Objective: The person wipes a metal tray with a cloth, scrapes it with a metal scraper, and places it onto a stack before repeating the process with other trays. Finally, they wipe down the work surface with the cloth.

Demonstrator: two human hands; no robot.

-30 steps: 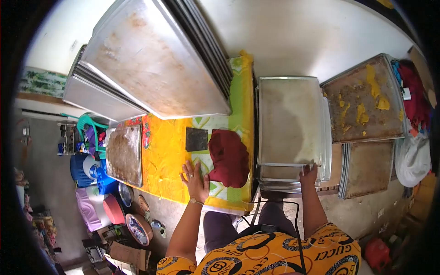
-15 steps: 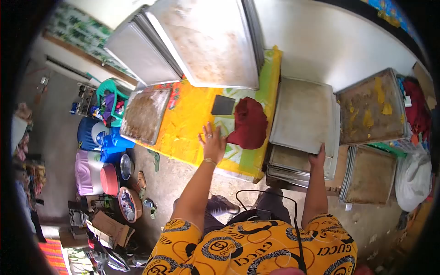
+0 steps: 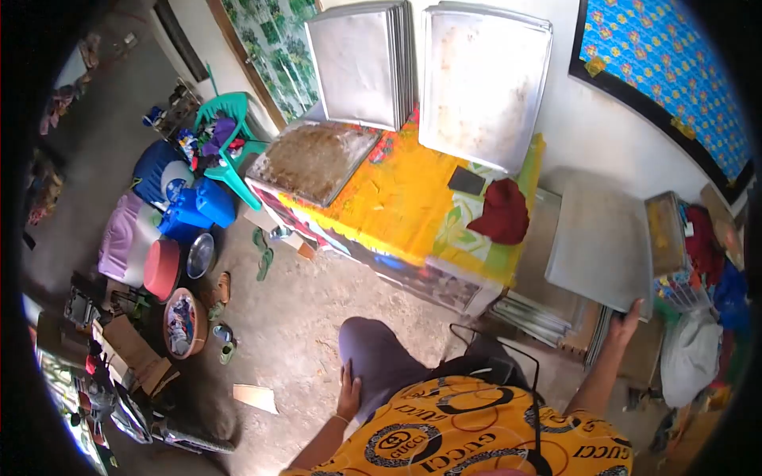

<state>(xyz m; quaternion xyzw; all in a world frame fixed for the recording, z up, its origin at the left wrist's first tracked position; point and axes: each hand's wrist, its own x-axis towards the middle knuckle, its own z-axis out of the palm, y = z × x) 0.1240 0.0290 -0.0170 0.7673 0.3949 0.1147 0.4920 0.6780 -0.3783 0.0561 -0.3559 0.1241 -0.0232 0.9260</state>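
My right hand [image 3: 625, 324] grips the lower right corner of a grey metal baking tray [image 3: 601, 245], which stands tilted to the right of the table. My left hand [image 3: 348, 394] lies against my left thigh with its fingers stretched out, holding nothing. On the cloth-covered table [image 3: 389, 206] are a crumpled dark red cloth [image 3: 502, 213] and a flat dark square pad [image 3: 467, 181]. A bright tray [image 3: 484, 87] leans upright at the back, beside a stack of upright trays [image 3: 353, 67]. A brown-stained tray [image 3: 313, 163] lies flat at the table's left end.
More trays [image 3: 530, 317] are stacked low beside the table. A white sack [image 3: 690, 358] and a basket [image 3: 684, 292] stand at the right. On the left are a green chair [image 3: 230, 151], blue jerrycans [image 3: 194, 208], basins [image 3: 186, 321] and slippers [image 3: 263, 254] on the floor.
My right hand has moved right with the grey tray, away from the table. My left hand has come off the table area and down to my thigh. The view has shifted.
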